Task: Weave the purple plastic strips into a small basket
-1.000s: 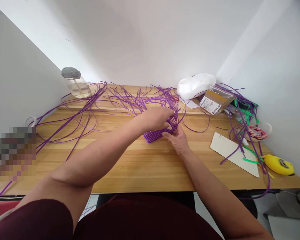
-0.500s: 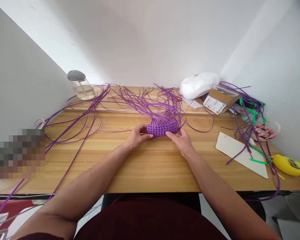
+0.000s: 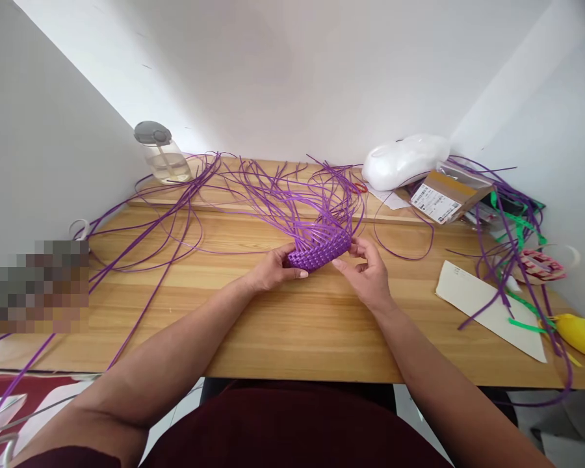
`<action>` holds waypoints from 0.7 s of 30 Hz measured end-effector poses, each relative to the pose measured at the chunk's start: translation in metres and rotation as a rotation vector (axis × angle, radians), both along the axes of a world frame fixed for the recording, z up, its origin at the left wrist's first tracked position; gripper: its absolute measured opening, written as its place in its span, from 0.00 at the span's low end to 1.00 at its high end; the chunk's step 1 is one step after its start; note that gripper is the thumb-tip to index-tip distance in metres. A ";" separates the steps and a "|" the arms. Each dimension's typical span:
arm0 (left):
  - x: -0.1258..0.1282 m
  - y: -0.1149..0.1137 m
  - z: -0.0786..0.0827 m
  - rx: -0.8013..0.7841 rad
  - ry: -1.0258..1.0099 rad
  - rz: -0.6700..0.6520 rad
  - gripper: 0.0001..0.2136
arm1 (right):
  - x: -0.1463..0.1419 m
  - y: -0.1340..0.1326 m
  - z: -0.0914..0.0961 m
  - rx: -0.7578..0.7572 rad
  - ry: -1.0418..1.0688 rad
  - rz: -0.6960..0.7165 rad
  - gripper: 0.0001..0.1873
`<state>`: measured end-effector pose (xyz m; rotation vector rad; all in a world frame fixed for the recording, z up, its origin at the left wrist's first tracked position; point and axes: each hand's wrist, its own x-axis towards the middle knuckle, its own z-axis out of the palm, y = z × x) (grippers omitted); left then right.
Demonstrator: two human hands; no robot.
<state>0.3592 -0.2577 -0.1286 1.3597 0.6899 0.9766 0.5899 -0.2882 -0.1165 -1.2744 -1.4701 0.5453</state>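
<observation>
A tightly woven purple band of plastic strips (image 3: 316, 255), perhaps the start of a basket, is held just over the table, its right end tilted up. Long loose strips (image 3: 283, 195) fan out from its far edge. My left hand (image 3: 274, 268) pinches the left end, thumb along the near side and fingers behind. At the right end, my right hand (image 3: 368, 273) has its thumb by the lower edge and its fingers at the outer corner. Part of the right fingers' contact is hidden.
A water bottle (image 3: 163, 153) stands back left beside bundled purple strips (image 3: 175, 211). At the right are a white rounded object (image 3: 404, 159), a labelled box (image 3: 441, 198), white card (image 3: 490, 312), a tape roll (image 3: 541, 266) and a yellow tape measure (image 3: 578, 333). A raised ledge (image 3: 214, 207) runs along the back.
The woven band has tilted, its right end rising and its left end dropping slightly. My right hand has shifted right and its grip has loosened, while my left hand keeps hold. The view has shifted slightly.
</observation>
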 end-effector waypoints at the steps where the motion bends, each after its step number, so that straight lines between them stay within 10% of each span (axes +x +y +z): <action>1: 0.000 -0.001 0.001 0.007 0.017 0.015 0.26 | 0.000 -0.001 0.001 0.008 0.003 0.011 0.34; 10: -0.007 -0.013 0.015 0.505 0.534 0.269 0.11 | 0.001 -0.001 0.002 -0.050 0.098 0.122 0.30; 14: -0.005 -0.012 0.013 0.376 0.504 0.393 0.13 | -0.004 0.005 -0.004 -0.211 0.334 0.049 0.27; 21: -0.010 -0.002 0.016 0.204 0.272 0.221 0.22 | -0.008 0.009 -0.009 -0.289 0.499 0.083 0.25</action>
